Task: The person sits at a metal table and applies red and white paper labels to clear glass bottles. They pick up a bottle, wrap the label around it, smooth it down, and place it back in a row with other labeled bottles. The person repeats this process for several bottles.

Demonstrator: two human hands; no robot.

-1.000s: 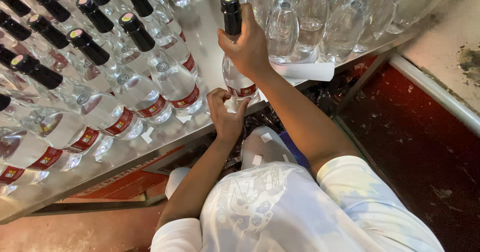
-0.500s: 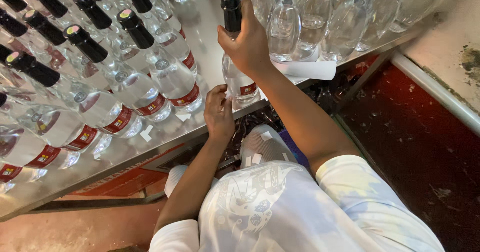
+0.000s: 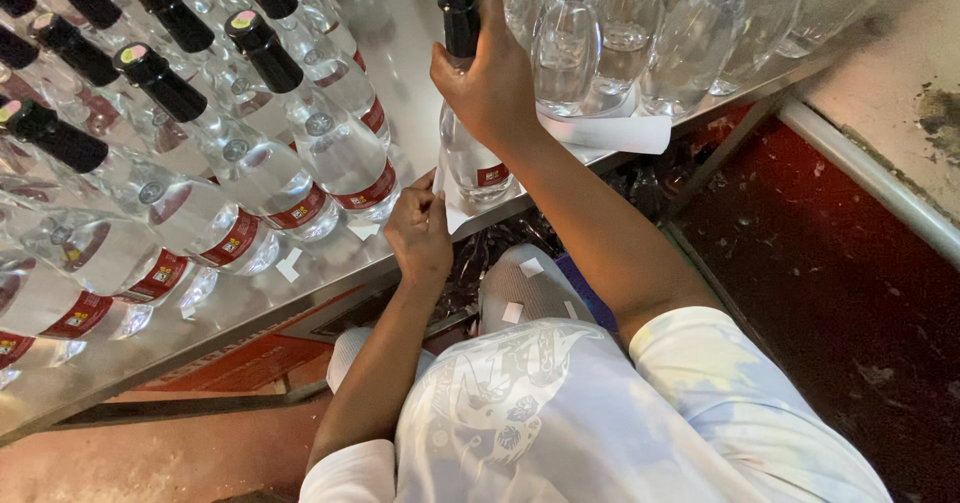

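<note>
Right hand point(image 3: 492, 83) fingers clamped round the clear bottle point(image 3: 472, 153), upright on the steel bench point(image 3: 400, 43). Left hand point(image 3: 420, 231) fingers together, pinching a white label point(image 3: 452, 206) at the bottle's base

The right hand point(image 3: 492, 83) covers the shoulder and upper body of the clear bottle point(image 3: 470, 153), so the grip contact is not visible. The left hand point(image 3: 420, 231) hides part of the white label point(image 3: 450, 203) at the bottle base. Capped bottles point(image 3: 60, 143) at the upper left are cut by the frame edge. Uncapped bottles point(image 3: 700, 23) at the upper right are cut at the top edge. The worktop point(image 3: 400, 43) runs out of frame at the left. Label print is too small to resolve.
</note>
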